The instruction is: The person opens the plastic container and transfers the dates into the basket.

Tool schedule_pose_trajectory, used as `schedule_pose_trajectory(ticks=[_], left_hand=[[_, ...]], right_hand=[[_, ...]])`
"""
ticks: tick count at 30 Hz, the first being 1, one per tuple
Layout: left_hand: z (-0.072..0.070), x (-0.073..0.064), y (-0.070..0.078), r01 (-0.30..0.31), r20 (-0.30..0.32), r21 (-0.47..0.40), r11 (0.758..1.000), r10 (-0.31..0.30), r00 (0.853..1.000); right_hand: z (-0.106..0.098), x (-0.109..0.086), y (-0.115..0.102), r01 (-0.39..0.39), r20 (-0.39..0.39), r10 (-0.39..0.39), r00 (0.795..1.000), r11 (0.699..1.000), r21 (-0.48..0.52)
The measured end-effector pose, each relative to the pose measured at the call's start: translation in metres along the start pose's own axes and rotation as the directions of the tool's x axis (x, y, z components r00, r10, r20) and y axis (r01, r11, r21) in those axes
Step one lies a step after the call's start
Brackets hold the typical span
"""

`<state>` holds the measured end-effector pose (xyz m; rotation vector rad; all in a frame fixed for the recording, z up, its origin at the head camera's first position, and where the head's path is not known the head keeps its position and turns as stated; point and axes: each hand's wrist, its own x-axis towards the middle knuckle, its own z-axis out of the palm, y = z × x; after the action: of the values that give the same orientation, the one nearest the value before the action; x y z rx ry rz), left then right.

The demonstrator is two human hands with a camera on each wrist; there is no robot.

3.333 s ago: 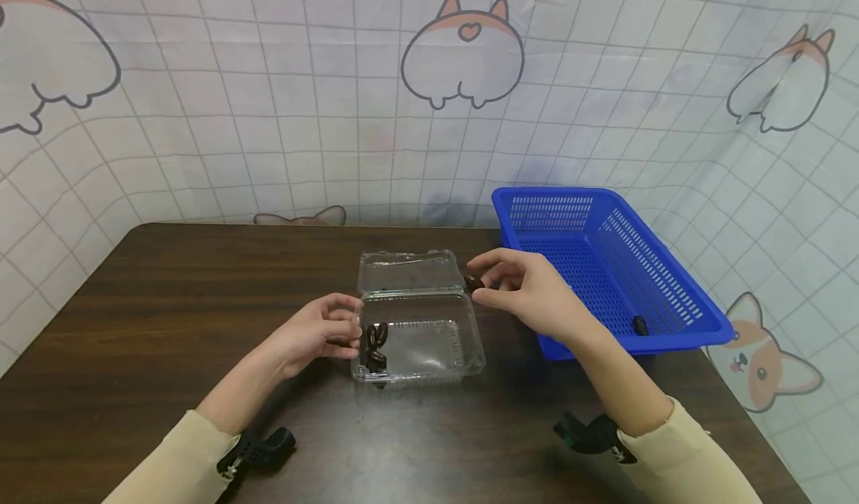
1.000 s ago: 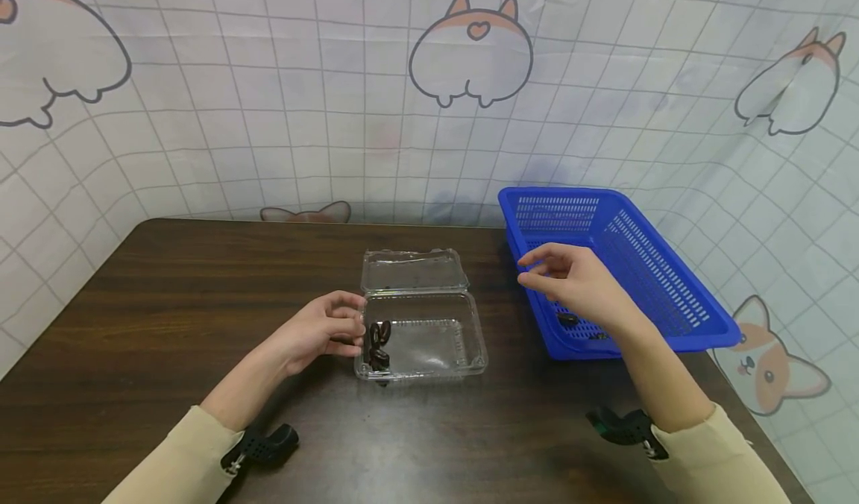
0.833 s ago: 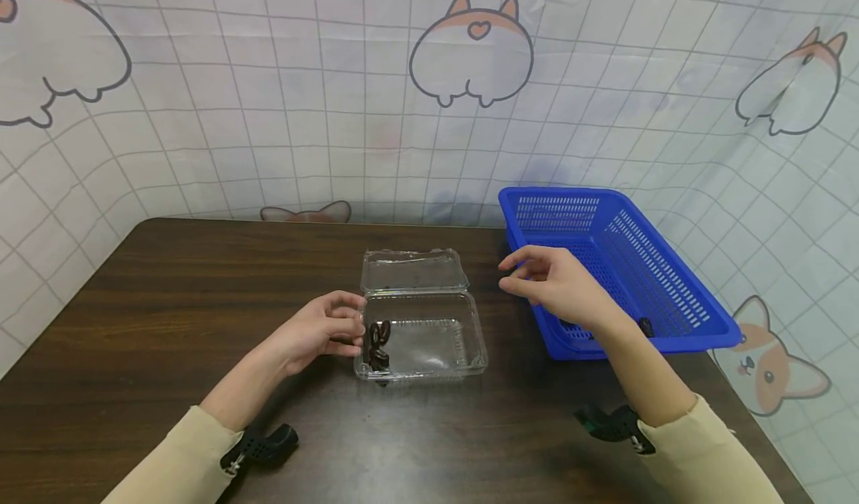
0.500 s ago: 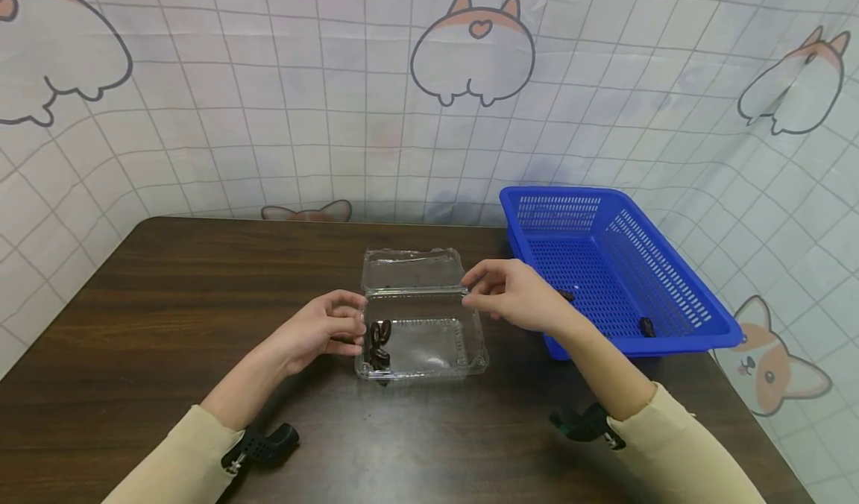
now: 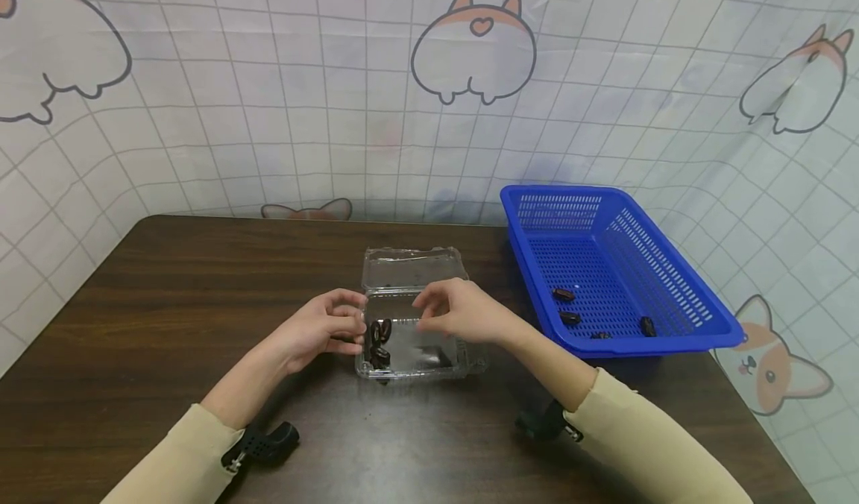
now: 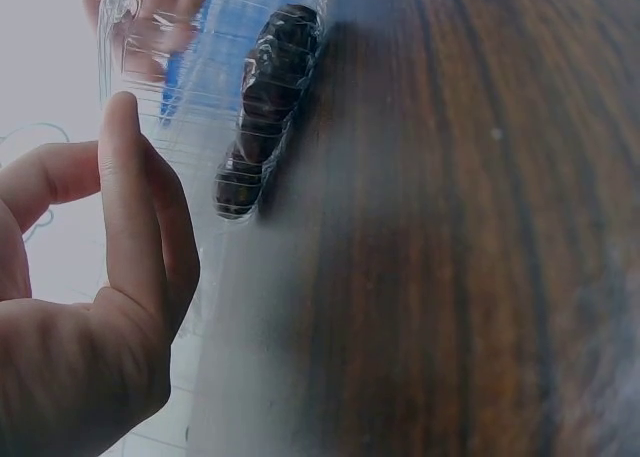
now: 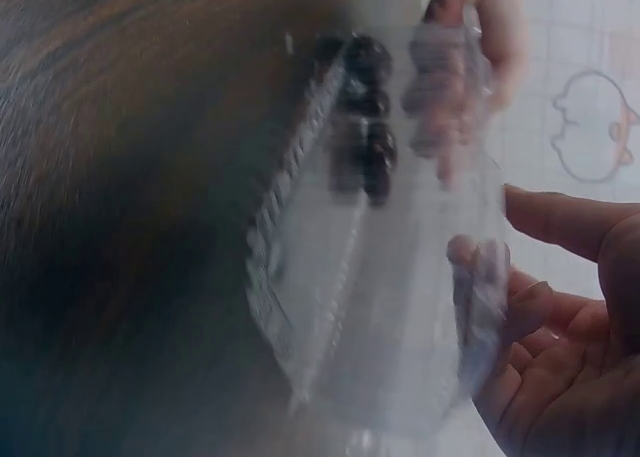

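A clear plastic clamshell box (image 5: 429, 375) lies on the table with its lid (image 5: 412, 269) folded back. Several glossy dark dates (image 5: 379, 356) are bunched along its left side; through the wall, the left wrist view shows these dates (image 6: 270, 82) in a row. My left hand (image 5: 329, 323) rests its fingertips against the box's left edge, fingers loosely bent. Over the box's right half hovers my right hand (image 5: 463, 312), thumb and forefinger apart with nothing between them; it covers part of the box's right side and hinge.
To the right stands a blue plastic basket (image 5: 678, 265) with several dates (image 5: 564, 294) on its floor. The dark wood table (image 5: 201, 288) ends at a grid-patterned cloth (image 5: 288, 116) behind. A black wrist mount (image 5: 262, 444) sits under each forearm.
My right hand, holding a date beside the box 3.3 s ago, was over the basket without it by 1.0 s ago. Since then it has swung left over the box. The left hand stays put.
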<state>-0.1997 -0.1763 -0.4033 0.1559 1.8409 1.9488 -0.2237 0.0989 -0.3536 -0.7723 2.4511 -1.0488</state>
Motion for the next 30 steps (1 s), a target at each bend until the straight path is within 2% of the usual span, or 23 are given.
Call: schedule_pose_trajectory(ticks=[13,22,30], left_hand=[[0.000,0.000,-0.001,-0.002,-0.002,-0.010,1.000,0.002,1.000],[0.000,0.000,-0.002,-0.001,-0.001,-0.011,1.000,0.001,1.000],[0.000,0.000,-0.002,0.000,0.001,-0.003,1.000,0.000,1.000]], right_hand=[[0.032,0.025,0.001,-0.005,0.042,0.006,0.999,1.000,-0.023],[0.050,0.036,0.007,0.030,-0.008,-0.031,0.999,0.993,-0.111],[0.054,0.037,0.003,0.036,-0.025,-0.041,0.999,0.988,-0.147]])
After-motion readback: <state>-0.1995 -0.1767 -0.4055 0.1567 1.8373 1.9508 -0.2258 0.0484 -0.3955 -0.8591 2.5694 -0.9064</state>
